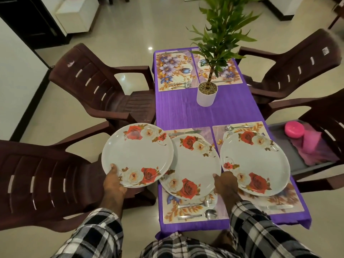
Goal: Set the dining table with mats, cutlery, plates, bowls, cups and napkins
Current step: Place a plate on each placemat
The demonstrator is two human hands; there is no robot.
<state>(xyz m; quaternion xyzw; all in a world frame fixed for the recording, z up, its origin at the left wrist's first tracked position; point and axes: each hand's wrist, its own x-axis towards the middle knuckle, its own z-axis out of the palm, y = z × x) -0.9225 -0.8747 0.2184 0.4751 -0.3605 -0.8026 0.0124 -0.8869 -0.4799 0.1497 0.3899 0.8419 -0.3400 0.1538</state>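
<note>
1. Left hand (114,180): we gripped a rose plate (137,155) by its near rim, thumb on top, holding it up off the table's left edge, above the chair (42,185) there.

2. Right hand (224,185): we held the near-right rim of the middle plate (193,164), thumb on its edge; the plate lay on the near-left mat (172,209). We could not tell how the other fingers lay.

3. Right of that hand: a third plate (258,162) lay on the near-right mat (286,198).

4. Nearer us than the right hand: a fork (197,203) and spoon (200,215) lay on the near-left mat.

5. Beyond both hands: two far mats (174,71), bare of plates, cutlery along their edges.

6. Between near and far mats: a white pot (206,97) held gravel and a leafy plant (221,34), standing on the purple cloth (178,110).

7. Far right of the right hand: a tray (294,161) held a pink bowl (294,131) and pink napkins (312,148), the bowl touching the napkins.
</note>
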